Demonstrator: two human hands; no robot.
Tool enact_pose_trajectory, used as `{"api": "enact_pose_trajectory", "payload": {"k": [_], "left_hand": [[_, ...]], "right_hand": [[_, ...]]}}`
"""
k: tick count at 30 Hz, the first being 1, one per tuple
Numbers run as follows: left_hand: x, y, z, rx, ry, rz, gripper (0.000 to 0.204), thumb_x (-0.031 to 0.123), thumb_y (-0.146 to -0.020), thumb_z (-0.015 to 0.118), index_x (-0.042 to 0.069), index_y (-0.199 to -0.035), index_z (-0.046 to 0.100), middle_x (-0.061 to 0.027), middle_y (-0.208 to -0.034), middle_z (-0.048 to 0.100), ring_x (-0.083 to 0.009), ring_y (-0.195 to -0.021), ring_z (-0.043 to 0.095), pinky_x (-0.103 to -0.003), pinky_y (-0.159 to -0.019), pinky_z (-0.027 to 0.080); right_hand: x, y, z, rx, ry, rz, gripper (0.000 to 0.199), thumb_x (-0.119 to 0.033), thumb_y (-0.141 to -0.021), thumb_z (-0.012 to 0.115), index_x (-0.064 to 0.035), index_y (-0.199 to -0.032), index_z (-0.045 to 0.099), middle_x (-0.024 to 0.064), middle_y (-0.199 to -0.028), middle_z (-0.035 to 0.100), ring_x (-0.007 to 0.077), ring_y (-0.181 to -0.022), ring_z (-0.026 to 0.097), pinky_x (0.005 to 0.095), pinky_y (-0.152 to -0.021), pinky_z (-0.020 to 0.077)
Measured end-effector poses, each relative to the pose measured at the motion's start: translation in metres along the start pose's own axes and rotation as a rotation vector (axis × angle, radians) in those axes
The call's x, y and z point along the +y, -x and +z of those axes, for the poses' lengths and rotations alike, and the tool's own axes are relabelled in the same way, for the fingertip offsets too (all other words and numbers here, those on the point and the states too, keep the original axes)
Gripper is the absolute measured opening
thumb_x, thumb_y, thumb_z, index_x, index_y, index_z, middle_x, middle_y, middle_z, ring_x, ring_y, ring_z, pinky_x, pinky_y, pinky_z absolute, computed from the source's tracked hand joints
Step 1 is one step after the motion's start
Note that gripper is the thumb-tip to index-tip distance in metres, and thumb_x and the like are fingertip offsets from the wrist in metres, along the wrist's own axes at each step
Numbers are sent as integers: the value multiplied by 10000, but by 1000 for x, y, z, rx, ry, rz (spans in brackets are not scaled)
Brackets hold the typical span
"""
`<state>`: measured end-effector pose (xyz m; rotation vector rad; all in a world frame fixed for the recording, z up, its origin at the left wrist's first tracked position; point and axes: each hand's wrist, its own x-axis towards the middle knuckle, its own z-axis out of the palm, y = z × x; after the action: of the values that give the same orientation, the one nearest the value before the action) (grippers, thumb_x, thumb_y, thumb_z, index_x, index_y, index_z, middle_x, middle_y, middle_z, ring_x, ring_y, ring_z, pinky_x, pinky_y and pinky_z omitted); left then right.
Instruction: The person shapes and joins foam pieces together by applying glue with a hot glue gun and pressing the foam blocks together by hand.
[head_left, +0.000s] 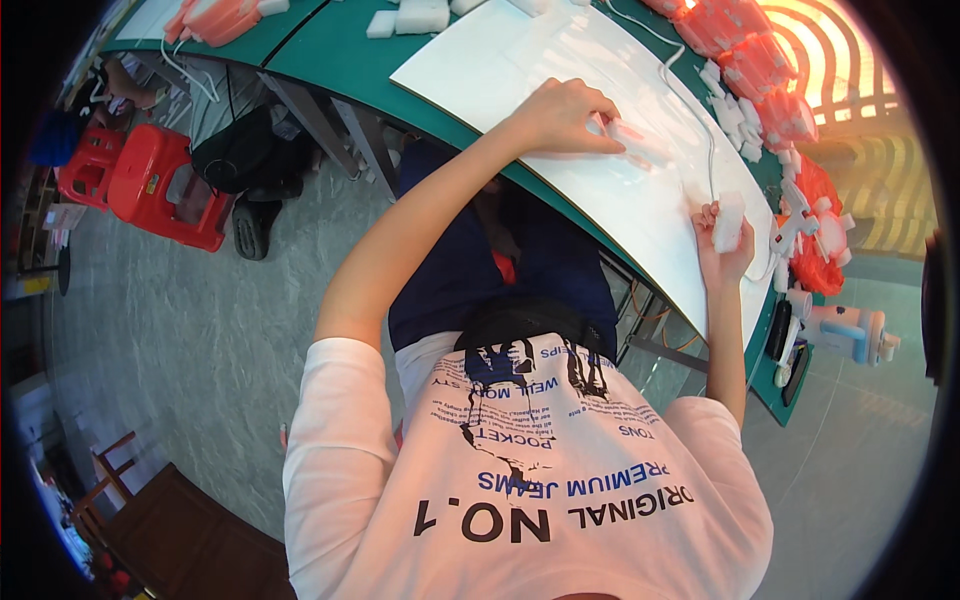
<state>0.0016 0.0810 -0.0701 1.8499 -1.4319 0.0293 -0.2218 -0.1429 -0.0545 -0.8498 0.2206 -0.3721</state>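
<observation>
Head view shows a white block (730,220) within the right grip (722,264).

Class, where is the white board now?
In the head view's upper centre-right, the white board lies on the green table, under the left hand and right hand.

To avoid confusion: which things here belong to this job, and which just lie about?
Apparently in use: pale piece (blurred) at left hand; white foam block in right hand; white board.

Apparently lying about: red plastic stools; black bag; blue-and-white bottle.
</observation>
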Motion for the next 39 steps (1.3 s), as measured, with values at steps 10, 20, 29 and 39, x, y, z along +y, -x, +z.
{"api": "enact_pose_trajectory", "payload": {"k": [10, 20, 29, 39], "left_hand": [[6, -3, -8, 36, 38, 6, 368, 321, -687, 715, 54, -934, 657, -103, -865, 638, -249, -865, 582, -330, -767, 463], [6, -9, -7, 3, 90, -11, 336, 311, -657, 729, 80, -889, 655, -50, -865, 641, -240, -875, 560, -345, -770, 413], [11, -2, -7, -25, 68, -47, 323, 271, -648, 734, 74, -891, 652, -60, -888, 637, -235, -898, 554, -340, -785, 384], [6, -8, -12, -9, 27, -2, 329, 322, -669, 721, 101, -902, 650, -30, -872, 633, -204, -895, 551, -332, -783, 378]], "right_hand": [[1, -5, -16, -50, -75, 50, 325, -230, -836, 490, 10, -1055, 481, 138, -950, 537, 232, -874, 521, 347, -859, 403], [4, -1, -10, 19, -108, 30, 290, -245, -844, 494, -17, -1021, 515, 119, -985, 578, 237, -919, 559, 357, -855, 447], [4, 7, 8, 44, 9, 97, 272, -234, -813, 514, -20, -982, 508, 117, -936, 577, 227, -884, 568, 338, -848, 453], [4, -2, -4, 8, -35, 85, 305, -240, -842, 482, 3, -1023, 516, 134, -975, 580, 221, -900, 568, 326, -852, 445]]}}
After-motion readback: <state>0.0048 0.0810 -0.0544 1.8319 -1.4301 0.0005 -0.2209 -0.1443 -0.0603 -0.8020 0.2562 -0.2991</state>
